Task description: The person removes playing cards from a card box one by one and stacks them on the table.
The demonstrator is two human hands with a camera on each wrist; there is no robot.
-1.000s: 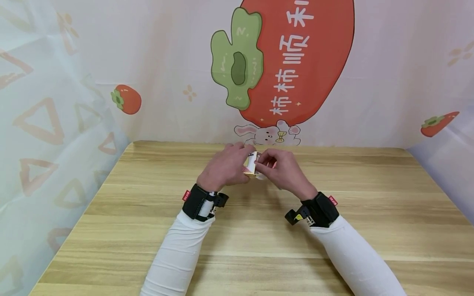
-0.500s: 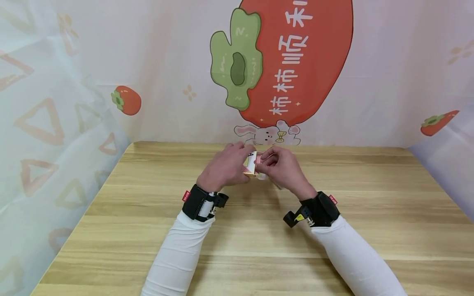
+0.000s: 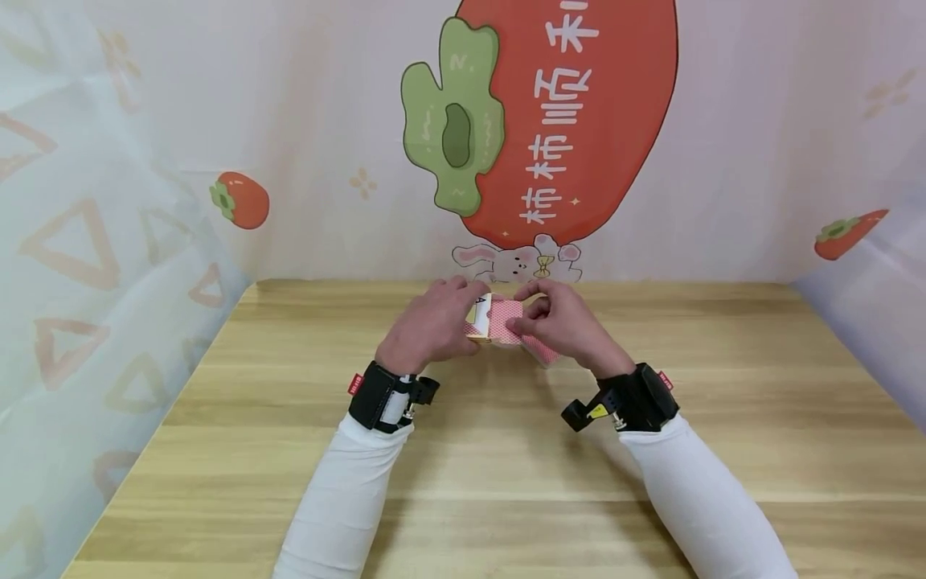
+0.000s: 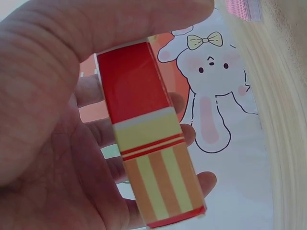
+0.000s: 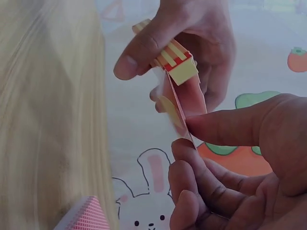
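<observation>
My left hand [image 3: 434,326] holds a small playing-card box [image 3: 476,318] between thumb and fingers. In the left wrist view the side of the box [image 4: 144,96] is red, cream and orange-striped. My right hand [image 3: 564,322] pinches a playing card [image 3: 506,322] with a red-patterned back at the box's open end. The right wrist view has the card [image 5: 175,112] seen nearly edge-on and blurred, between thumb and fingertips. Whether it still reaches into the box I cannot tell. Below my right hand lies a pink-backed stack of cards [image 3: 541,351], partly covered by the hand.
The wooden table [image 3: 463,482] spreads out on all sides of the hands. Behind it hangs a pale backdrop [image 3: 325,112] with printed persimmons and a rabbit. Each wrist wears a black camera strap [image 3: 637,398].
My right hand has shifted slightly right, pulling the card so that more of its red back shows beside the box. The stack beneath it is more visible. The left hand still grips the box.
</observation>
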